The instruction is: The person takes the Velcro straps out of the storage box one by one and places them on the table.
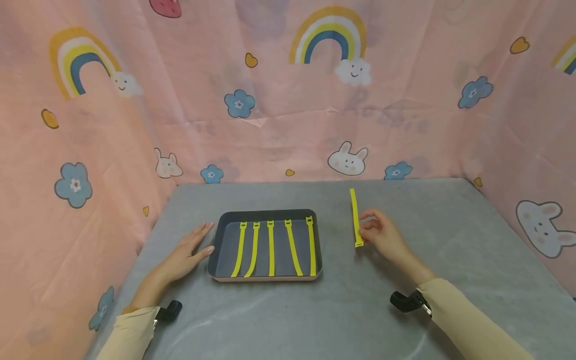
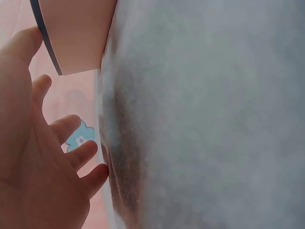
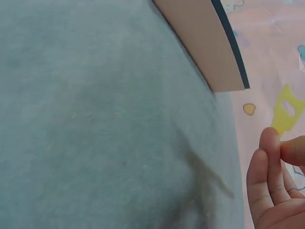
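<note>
A shallow dark grey tray [image 1: 223,256] with a pinkish outside stands on the table. Several yellow cable straps [image 1: 271,248] lie side by side inside, slotted heads at the far end. To the tray's left is my left hand [image 1: 183,256], fingers extended, its thumb against the rim; the left wrist view shows the tray's side [image 2: 78,38] by that thumb. Right of the tray, my right hand [image 1: 386,239] pinches another yellow cable strap [image 1: 355,215] near its slotted head, thumb against fingertips. Its head [image 3: 282,117] appears above the fingertips in the right wrist view; the tail points away from me.
A grey cloth covers the table [image 1: 288,320]. Pink printed curtain [image 1: 288,135] hangs behind and along both sides. Each wrist wears a black camera mount, the left one [image 1: 170,311] and the right one [image 1: 407,301] both just above the table.
</note>
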`<state>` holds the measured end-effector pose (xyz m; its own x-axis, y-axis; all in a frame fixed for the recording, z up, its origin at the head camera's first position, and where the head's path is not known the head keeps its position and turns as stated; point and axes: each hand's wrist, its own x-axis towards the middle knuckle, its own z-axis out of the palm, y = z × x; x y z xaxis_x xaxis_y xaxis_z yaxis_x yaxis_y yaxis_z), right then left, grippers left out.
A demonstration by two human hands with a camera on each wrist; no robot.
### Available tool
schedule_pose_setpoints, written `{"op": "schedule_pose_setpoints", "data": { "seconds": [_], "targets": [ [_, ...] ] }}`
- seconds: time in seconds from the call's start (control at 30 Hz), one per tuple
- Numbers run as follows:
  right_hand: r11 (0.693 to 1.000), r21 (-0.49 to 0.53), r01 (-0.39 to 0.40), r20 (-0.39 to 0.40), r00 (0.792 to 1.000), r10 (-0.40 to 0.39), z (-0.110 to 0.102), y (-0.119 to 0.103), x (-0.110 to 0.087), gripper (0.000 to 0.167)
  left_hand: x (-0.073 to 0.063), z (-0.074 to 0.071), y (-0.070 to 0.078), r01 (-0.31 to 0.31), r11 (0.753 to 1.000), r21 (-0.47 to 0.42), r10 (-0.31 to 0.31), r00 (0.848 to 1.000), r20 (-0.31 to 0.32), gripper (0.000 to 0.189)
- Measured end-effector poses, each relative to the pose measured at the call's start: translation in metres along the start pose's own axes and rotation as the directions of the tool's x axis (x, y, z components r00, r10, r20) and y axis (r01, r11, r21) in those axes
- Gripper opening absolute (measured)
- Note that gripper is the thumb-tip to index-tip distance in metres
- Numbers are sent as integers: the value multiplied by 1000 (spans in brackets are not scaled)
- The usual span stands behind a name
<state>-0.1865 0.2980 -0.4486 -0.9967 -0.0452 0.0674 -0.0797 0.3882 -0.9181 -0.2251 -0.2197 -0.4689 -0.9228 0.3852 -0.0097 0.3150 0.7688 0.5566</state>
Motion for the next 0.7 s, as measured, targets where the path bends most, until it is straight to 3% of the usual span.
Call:
{"op": "schedule_pose_setpoints", "data": {
  "seconds": [0.3,0.7],
  "targets": [
    [993,-56,-105,87,990,109,-1,9,-6,54,0,1,-1,4,1000,-2,-4,1000,2,68],
    [978,-56,-202,220,953,209,-1,15,-13,58,0,1,-1,3,1000,-6,-3,1000,3,68]
  ]
}}
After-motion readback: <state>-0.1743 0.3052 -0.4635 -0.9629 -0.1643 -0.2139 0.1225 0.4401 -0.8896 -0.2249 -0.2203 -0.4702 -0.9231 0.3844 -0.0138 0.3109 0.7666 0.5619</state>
